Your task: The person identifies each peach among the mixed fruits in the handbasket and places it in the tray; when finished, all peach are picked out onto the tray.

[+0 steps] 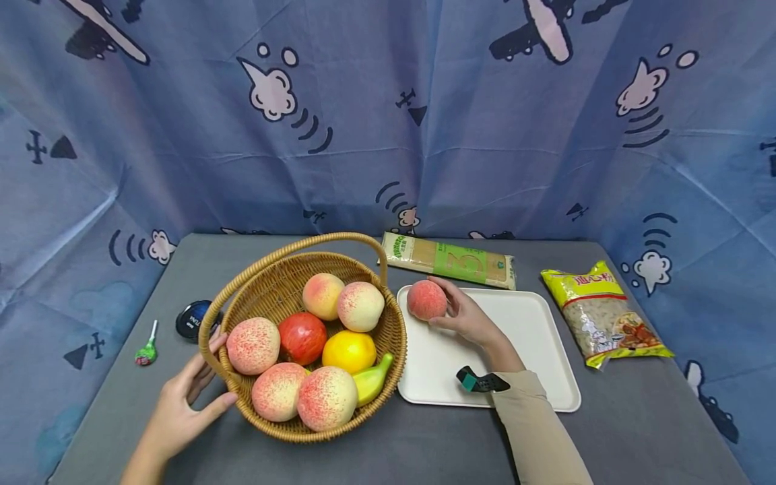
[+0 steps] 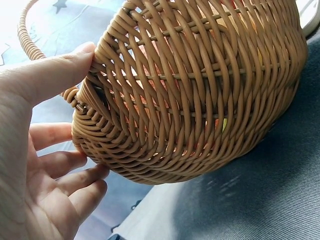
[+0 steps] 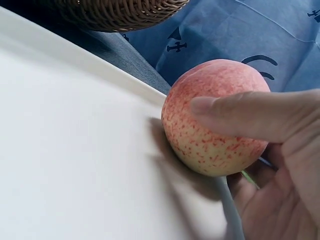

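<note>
The right hand's [image 1: 465, 316] fingers grasp a peach [image 1: 426, 300], rosy above and speckled yellow below, at the white tray's [image 1: 527, 337] far left corner (whether it touches, I can't tell). The left hand's [image 1: 184, 412] fingers grip the wicker basket [image 2: 200, 100]; other fruit partly hides its banana [image 1: 372, 382].

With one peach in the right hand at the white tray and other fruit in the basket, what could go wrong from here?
The peach is round and sits near the edge of the tray; if the right hand loosens, it might roll off.
The left hand holds the basket at one side; a tug there could tip it and spill the front peach, which lies close to the near rim.
</note>
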A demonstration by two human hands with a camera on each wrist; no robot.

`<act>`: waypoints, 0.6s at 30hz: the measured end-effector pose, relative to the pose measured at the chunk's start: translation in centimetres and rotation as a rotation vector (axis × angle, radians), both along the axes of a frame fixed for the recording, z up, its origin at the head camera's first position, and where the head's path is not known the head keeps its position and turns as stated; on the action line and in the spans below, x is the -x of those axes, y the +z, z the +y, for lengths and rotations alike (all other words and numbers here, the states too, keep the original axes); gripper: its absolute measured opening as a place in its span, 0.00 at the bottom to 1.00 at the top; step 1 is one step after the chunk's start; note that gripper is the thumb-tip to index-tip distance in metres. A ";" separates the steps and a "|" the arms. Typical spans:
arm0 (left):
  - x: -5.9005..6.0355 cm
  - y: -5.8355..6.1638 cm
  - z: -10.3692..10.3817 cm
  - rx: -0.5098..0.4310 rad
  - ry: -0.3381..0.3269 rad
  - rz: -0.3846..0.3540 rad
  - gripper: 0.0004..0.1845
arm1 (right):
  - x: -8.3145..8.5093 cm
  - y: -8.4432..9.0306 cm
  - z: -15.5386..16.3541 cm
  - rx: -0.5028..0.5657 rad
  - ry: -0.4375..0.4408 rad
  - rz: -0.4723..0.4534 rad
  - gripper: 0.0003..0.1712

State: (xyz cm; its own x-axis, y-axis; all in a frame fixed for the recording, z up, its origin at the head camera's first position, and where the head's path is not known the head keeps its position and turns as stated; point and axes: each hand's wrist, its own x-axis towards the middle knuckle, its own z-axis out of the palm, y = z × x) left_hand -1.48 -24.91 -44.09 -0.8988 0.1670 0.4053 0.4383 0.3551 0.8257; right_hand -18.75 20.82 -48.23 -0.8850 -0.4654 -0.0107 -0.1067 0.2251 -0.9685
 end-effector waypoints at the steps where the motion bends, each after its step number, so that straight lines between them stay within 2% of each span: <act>1: 0.0 0.0 0.0 0.000 -0.002 0.005 0.44 | 0.0 -0.1 0.1 -0.007 -0.001 0.001 0.51; 5: 0.0 0.1 0.1 -0.006 -0.008 0.010 0.44 | -0.1 -0.1 0.4 0.003 -0.016 -0.008 0.53; 10: 0.1 0.2 0.1 0.000 -0.007 0.018 0.44 | -0.6 0.8 0.6 0.062 -0.020 0.016 0.53; 18: 0.1 0.2 0.1 0.021 0.006 0.010 0.44 | -1.7 3.4 0.3 0.047 -0.041 0.124 0.49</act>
State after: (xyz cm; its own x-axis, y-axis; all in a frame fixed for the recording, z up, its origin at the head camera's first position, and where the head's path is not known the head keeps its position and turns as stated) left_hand -1.56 -24.84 -43.91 -0.8959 0.1699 0.4106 0.4441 0.3748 0.8139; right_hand -17.07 21.10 -44.87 -0.8963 -0.4265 0.1213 -0.2183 0.1862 -0.9580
